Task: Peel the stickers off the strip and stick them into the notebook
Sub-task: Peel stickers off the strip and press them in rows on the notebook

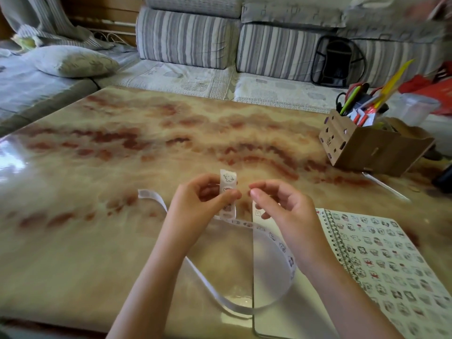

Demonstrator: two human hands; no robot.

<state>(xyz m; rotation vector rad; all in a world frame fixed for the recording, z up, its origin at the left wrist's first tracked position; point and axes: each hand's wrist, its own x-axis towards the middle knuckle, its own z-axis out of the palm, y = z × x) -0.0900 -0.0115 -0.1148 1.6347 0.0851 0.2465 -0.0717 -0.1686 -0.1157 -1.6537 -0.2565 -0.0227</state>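
Cardboard desk organiser (362, 148): one, beyond the notebook; holds a green pen (352, 99), a yellow ruler (396, 77), black-handled scissors (340, 100) and more pens, too crowded to count.
Clear plastic tub (418, 106): one, further beyond the notebook than the organiser; contents not discernible.
Notebook (274, 324): one, spiral-bound, lying open on the marble-patterned table (122, 155); right page filled with rows of small stickers (391, 253), left page nearly bare.
Sticker strip (228, 178): one; upper end held upright just left of the notebook's far corner, the rest looping down across the notebook's left page and back out to its left.
Left hand (203, 199): left of the notebook, pinching the strip's upper end between thumb and curled fingers.
Right hand (281, 204): over the notebook's left page, thumb and forefinger tips pressed together, other fingers curled; anything pinched there too small to tell.
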